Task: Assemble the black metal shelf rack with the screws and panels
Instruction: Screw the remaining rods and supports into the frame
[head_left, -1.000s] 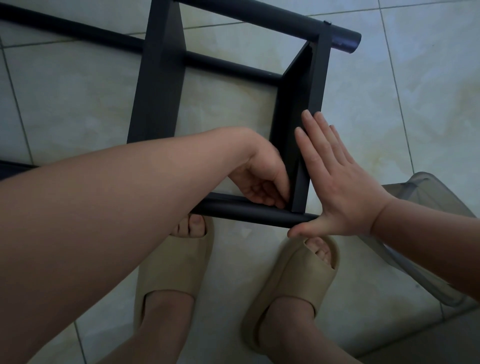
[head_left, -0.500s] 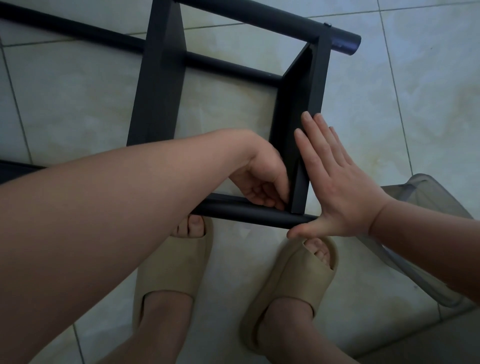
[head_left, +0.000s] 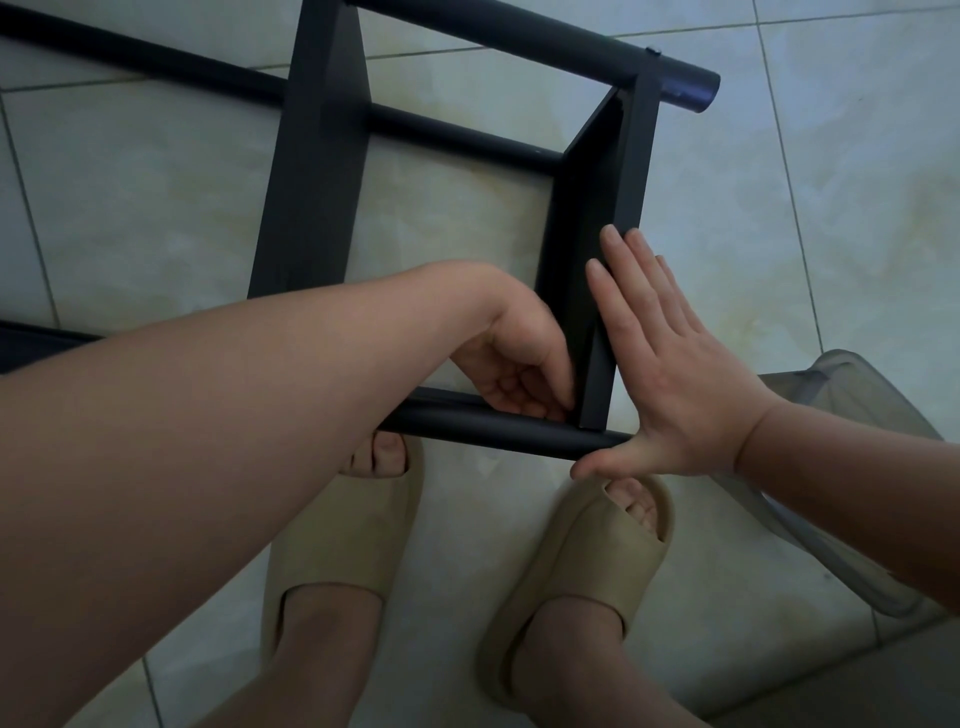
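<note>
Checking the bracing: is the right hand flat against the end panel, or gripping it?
Flat: the right hand lays straight fingers on the outer face of the end panel.

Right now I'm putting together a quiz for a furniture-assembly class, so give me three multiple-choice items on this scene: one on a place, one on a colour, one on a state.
1. The right hand lies against:
A. the black end panel
B. a table top
C. a cardboard box

2. The slippers are:
A. red
B. beige
C. blue

3. The right hand's fingers are:
A. balled in a fist
B. pinching a screw
C. straight and flat

Key: 1 A, the palm is flat on the panel's outer side. 2 B, both slippers show a pale beige. 3 C, the fingers lie stretched out along the panel.
</note>
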